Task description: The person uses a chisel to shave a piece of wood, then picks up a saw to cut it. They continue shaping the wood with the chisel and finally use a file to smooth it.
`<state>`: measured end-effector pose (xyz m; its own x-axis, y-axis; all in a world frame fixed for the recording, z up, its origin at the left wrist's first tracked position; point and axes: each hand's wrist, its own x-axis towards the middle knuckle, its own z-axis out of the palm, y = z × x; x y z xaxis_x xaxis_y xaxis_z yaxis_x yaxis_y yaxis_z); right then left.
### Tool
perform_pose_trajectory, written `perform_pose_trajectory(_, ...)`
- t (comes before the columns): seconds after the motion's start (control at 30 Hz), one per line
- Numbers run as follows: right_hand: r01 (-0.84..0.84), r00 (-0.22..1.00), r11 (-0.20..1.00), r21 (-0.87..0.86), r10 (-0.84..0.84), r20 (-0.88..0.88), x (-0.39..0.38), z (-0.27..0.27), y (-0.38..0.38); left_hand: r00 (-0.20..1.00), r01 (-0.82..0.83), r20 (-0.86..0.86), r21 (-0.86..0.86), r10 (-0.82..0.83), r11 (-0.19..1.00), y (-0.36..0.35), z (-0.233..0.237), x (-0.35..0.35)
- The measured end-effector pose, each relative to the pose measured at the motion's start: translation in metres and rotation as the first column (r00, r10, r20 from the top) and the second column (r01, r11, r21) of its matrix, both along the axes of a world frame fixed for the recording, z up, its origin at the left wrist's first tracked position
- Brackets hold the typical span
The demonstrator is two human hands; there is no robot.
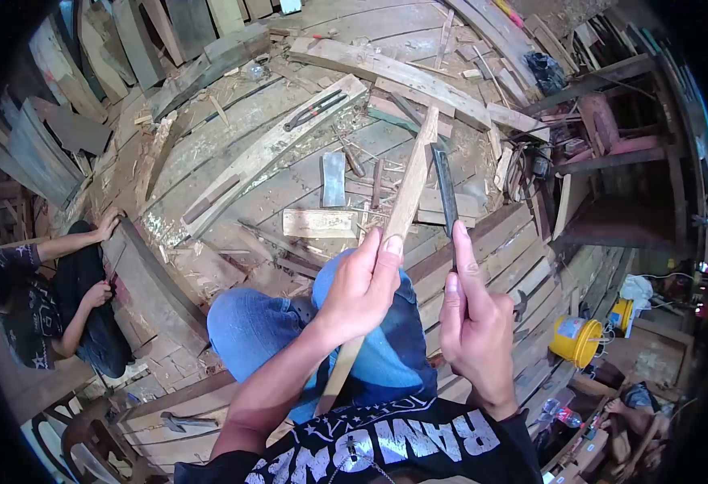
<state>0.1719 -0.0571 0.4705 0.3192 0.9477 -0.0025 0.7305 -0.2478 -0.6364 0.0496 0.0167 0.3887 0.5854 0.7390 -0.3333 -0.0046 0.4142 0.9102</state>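
Note:
My left hand (362, 286) is closed around a long, narrow wooden strip (412, 181). The strip slants from my lap up and away to a tapered far end. In my right hand (479, 327) is a dark, flat metal blade (445, 181), which looks like a chisel. Its wider end points away from me and lies close to the right edge of the strip. My right index finger is stretched along the blade, and the grip is hidden in the palm. Both hands are above my knees in blue jeans (245, 323).
Pincers (315, 109) lie on a long plank (257, 153) ahead. Wood offcuts, such as a pale block (319, 223), cover the floor. Another person (55, 298) sits at the left beside a curved timber (156, 278). A hammer (186, 421) lies lower left. A yellow bucket (577, 340) stands right.

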Motion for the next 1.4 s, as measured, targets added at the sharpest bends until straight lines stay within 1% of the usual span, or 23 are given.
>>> perform_pose_trajectory(0.03,0.003,1.000,1.000,-0.002,-0.003,0.006,-0.001,0.001,0.000,1.000,-0.009,0.003,0.010,0.009,1.000,-0.001,-0.001,0.000)
perform_pose_trajectory(0.07,0.003,1.000,1.000,-0.007,-0.003,0.008,-0.001,0.002,0.001,0.999,-0.005,-0.032,0.040,0.006,0.999,-0.001,0.000,0.000)
perform_pose_trajectory(0.13,0.003,0.999,1.000,-0.016,-0.004,-0.041,-0.001,0.004,0.004,0.999,-0.012,-0.040,0.046,0.013,0.999,-0.001,-0.001,-0.001)
perform_pose_trajectory(0.3,-0.034,0.999,0.999,0.016,0.034,0.011,-0.005,-0.004,0.014,0.998,-0.040,-0.044,0.055,0.043,0.998,0.001,-0.004,-0.001)
perform_pose_trajectory(0.37,0.044,0.997,0.996,0.073,-0.048,0.053,-0.008,-0.013,0.019,0.996,-0.058,-0.059,0.116,0.065,0.992,-0.001,-0.003,0.003)
perform_pose_trajectory(0.4,0.050,0.997,0.996,0.077,-0.054,0.051,-0.008,-0.012,0.023,0.996,-0.052,-0.060,0.121,0.059,0.991,0.000,-0.003,0.003)
perform_pose_trajectory(0.5,0.020,0.996,0.998,0.067,-0.026,0.085,-0.004,-0.011,0.037,0.997,-0.070,-0.026,0.052,0.071,0.996,0.003,-0.004,0.001)
perform_pose_trajectory(0.57,-0.021,0.996,0.995,0.102,0.012,0.091,0.002,-0.012,0.039,0.994,-0.055,-0.095,0.017,0.057,0.998,0.008,-0.004,-0.001)
perform_pose_trajectory(0.63,-0.021,0.992,0.995,0.102,0.009,0.122,0.003,-0.012,0.043,0.992,-0.052,-0.117,0.032,0.056,0.998,0.013,-0.005,0.001)
perform_pose_trajectory(0.7,-0.032,0.982,0.998,0.051,0.021,0.188,0.005,-0.017,0.043,0.989,-0.068,-0.130,0.029,0.071,0.997,0.012,-0.007,0.001)
perform_pose_trajectory(0.73,-0.042,0.974,0.997,0.061,0.027,0.227,0.006,-0.021,0.044,0.986,-0.078,-0.141,0.051,0.084,0.996,0.013,-0.006,0.002)
perform_pose_trajectory(0.77,-0.033,0.974,0.998,0.061,0.018,0.228,0.011,-0.021,0.051,0.987,-0.069,-0.140,0.050,0.076,0.996,0.009,-0.004,0.005)
perform_pose_trajectory(0.8,0.011,0.940,0.996,0.089,-0.041,0.338,0.018,-0.019,0.063,0.977,-0.050,-0.192,0.221,0.094,0.974,0.003,-0.001,0.008)
perform_pose_trajectory(0.83,0.046,0.892,0.992,0.121,-0.095,0.442,0.023,-0.017,0.070,0.963,-0.028,-0.237,0.384,0.127,0.923,-0.002,0.002,0.009)
perform_pose_trajectory(0.9,0.012,0.897,0.992,0.123,-0.065,0.438,0.024,-0.006,0.070,0.965,-0.053,-0.221,0.355,0.139,0.933,-0.001,0.002,0.006)
perform_pose_trajectory(0.97,0.006,0.944,0.988,0.157,-0.057,0.326,0.018,0.001,0.057,0.960,-0.041,-0.250,0.320,0.127,0.946,0.004,0.001,0.005)
perform_pose_trajectory(1.0,0.002,0.942,0.987,0.160,-0.055,0.330,0.018,0.001,0.047,0.961,-0.046,-0.245,0.323,0.131,0.945,0.005,0.000,0.005)
perform_pose_trajectory(1.07,0.025,0.987,0.991,0.133,-0.046,0.153,0.018,-0.004,0.026,0.979,-0.083,-0.162,0.221,0.121,0.972,0.008,-0.003,0.002)
perform_pose_trajectory(1.1,0.015,0.988,0.992,0.126,-0.034,0.148,0.016,-0.005,0.018,0.977,-0.093,-0.169,0.215,0.130,0.972,0.008,-0.007,0.001)
perform_pose_trajectory(1.17,0.042,0.995,0.999,0.030,-0.045,0.085,0.011,-0.005,0.003,0.984,-0.045,-0.151,0.320,0.098,0.946,0.007,-0.014,0.002)
perform_pose_trajectory(1.2,0.057,0.997,0.998,-0.022,-0.056,0.051,0.007,-0.002,-0.002,0.984,-0.013,-0.169,0.259,0.059,0.966,0.007,-0.011,0.002)
perform_pose_trajectory(1.33,0.033,0.999,0.999,-0.043,-0.032,0.021,0.003,0.000,-0.005,0.986,-0.022,-0.156,0.256,0.063,0.966,0.005,-0.006,0.007)
perform_pose_trajectory(1.4,0.041,0.999,0.999,-0.001,-0.041,0.025,0.002,-0.004,-0.003,0.981,-0.026,-0.179,0.292,0.081,0.956,0.003,-0.002,0.008)
